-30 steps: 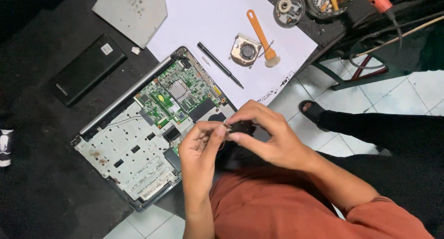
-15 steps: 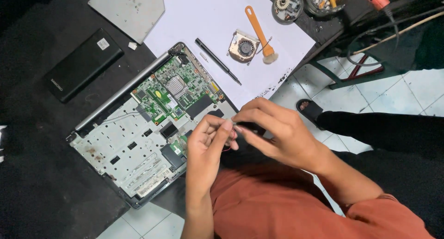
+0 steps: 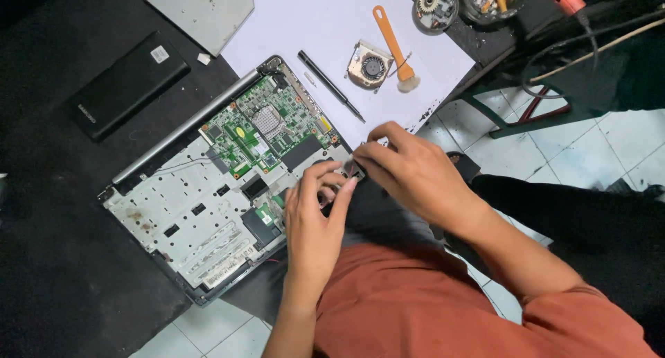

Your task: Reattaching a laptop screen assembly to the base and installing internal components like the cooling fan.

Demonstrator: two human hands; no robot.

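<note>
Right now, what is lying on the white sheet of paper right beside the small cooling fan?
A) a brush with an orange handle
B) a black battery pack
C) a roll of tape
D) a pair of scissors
A: the brush with an orange handle lies on the white paper with its bristles next to the small cooling fan.
</note>
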